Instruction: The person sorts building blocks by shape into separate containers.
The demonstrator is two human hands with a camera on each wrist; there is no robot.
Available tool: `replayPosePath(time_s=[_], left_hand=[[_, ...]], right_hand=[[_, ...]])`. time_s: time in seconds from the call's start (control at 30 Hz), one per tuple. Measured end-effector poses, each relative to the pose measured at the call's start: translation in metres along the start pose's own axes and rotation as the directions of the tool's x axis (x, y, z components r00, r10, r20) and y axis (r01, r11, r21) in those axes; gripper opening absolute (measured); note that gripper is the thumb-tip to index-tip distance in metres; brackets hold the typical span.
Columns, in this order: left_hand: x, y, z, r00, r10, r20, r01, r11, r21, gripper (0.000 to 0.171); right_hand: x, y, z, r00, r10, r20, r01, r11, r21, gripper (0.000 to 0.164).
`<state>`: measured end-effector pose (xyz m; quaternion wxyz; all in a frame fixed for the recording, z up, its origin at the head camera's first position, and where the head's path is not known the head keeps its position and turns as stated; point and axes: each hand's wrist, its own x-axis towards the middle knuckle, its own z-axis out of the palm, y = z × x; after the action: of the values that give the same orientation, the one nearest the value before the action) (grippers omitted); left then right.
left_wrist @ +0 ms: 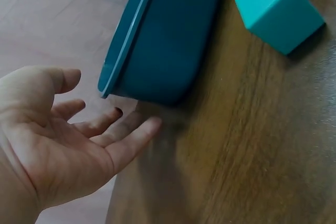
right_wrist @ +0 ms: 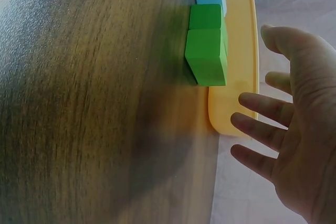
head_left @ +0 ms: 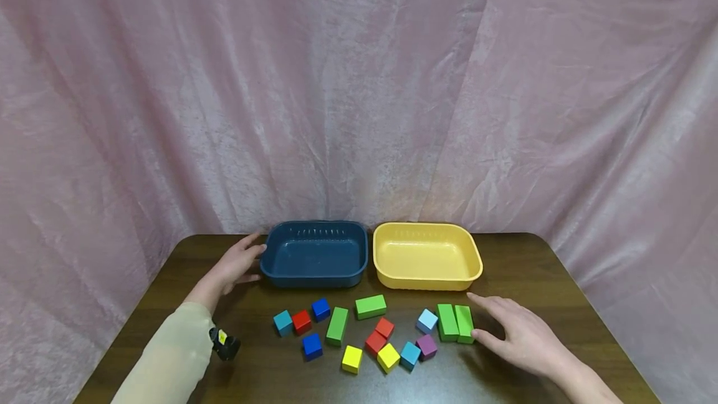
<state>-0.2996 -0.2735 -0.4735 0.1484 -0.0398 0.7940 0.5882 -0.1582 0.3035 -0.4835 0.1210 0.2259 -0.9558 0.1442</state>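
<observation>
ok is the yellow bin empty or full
Empty: the head view shows nothing inside the yellow bin, and the visible blocks lie outside it.

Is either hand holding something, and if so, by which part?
Nothing is held: the left hand is beside the dark blue basin, the right hand beside two green rectangular blocks.

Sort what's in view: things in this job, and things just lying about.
Likely in the job, being nearest the hands:
blue tray, beside the left hand
yellow tray and paired green blocks, near the right hand

Seemingly just lying about:
two other green blocks
cubes in red, yellow, blues and purple
</observation>
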Motion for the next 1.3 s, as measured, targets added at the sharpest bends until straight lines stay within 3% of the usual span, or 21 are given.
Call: replayPosePath(time_s=[0.2, 0.5, 0.73, 1.3], left_hand=[[0.01, -0.001, -0.003, 1.0, -0.01, 0.022, 0.011, 0.999, -0.035, 0.069], [0.015, -0.003, -0.006, 0.997, -0.044, 0.064, 0.048, 0.997, -0.06, 0.063], [0.02, -0.004, -0.004, 0.996, -0.035, 0.082, 0.042, 0.996, -0.08, 0.061], [0.027, -0.01, -0.006, 0.993, -0.042, 0.107, 0.053, 0.993, -0.108, 0.061]], right_hand=[[0.003, 0.004, 0.003, 1.0, -0.013, 0.007, 0.013, 1.0, 0.003, 0.068], [0.007, 0.006, 0.005, 0.998, 0.017, 0.058, -0.018, 0.999, 0.027, 0.075], [0.009, 0.01, 0.013, 0.997, 0.028, 0.073, -0.032, 0.998, 0.052, 0.079], [0.009, 0.013, 0.019, 0.997, 0.037, 0.065, -0.041, 0.996, 0.077, 0.066]])
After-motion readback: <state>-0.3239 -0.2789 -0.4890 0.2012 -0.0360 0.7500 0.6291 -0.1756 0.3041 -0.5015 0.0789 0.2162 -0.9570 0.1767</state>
